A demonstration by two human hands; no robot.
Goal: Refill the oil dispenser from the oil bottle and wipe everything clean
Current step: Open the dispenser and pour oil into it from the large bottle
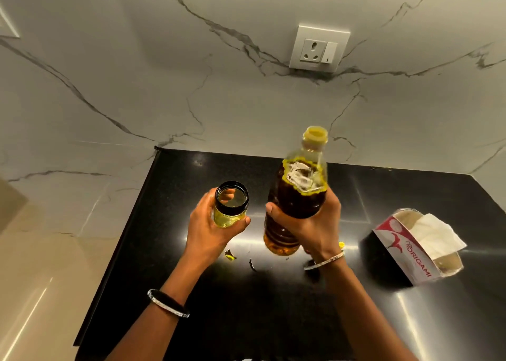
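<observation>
Above the black countertop (273,319), at its left, the left hand (208,226) grips the oil dispenser (231,204), with fingers and thumb curled round its lower body. It is a small clear jar with a black rim. It is held upright, its mouth is open and uncapped, and a shallow layer of pale yellow oil sits at the bottom.

Just to its right, across a narrow gap and not touching, the right hand (312,224) wraps the middle of the oil bottle (295,196). This is a large clear plastic bottle, dark amber with oil for most of its height. Its long axis stands nearly upright, with the base close to the counter. The yellow neck (315,135) is at the top, higher than the dispenser's rim and to its right, and it looks uncapped, though blur makes that uncertain.

Pouring would likely mean tipping that neck leftward and down until it is over the small opening, which leaves little room for error.

Two small scraps (230,255) lie on the counter beneath the hands, and I cannot tell what they are. Farther right, an opened tissue box (405,254) lies well apart with a white tissue sticking out, within the right hand's reach for wiping.
</observation>
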